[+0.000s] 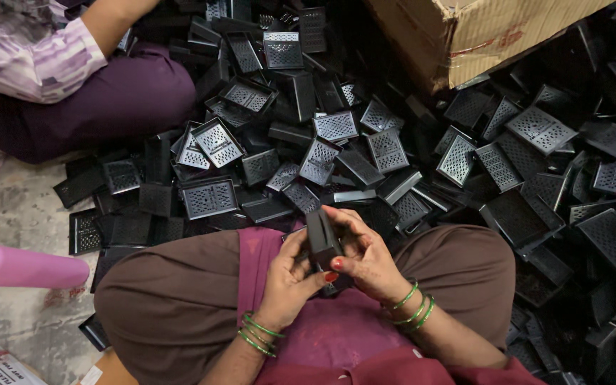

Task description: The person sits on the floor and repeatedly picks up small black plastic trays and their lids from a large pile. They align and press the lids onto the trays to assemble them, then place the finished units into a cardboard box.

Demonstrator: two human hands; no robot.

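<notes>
From the head view, the person sits cross-legged on the floor (8,207) and holds a small black plastic part (322,239) over the lap, close to the body where both hands can work on it. The left hand (290,274) cups the part from below, fingers closed around its lower end, seemingly to steady it; the right hand (365,253) wraps it from the other side, fingers curled over its top edge — both are gripping the same piece. Just ahead of the knees spreads a heap of black perforated plates (365,142), within easy reach. A cardboard box (465,36) stands tilted at the heap's far side, and another person in purple trousers (108,93) sits beside it. A pink cylinder (26,267) lies on the floor to the left.
</notes>
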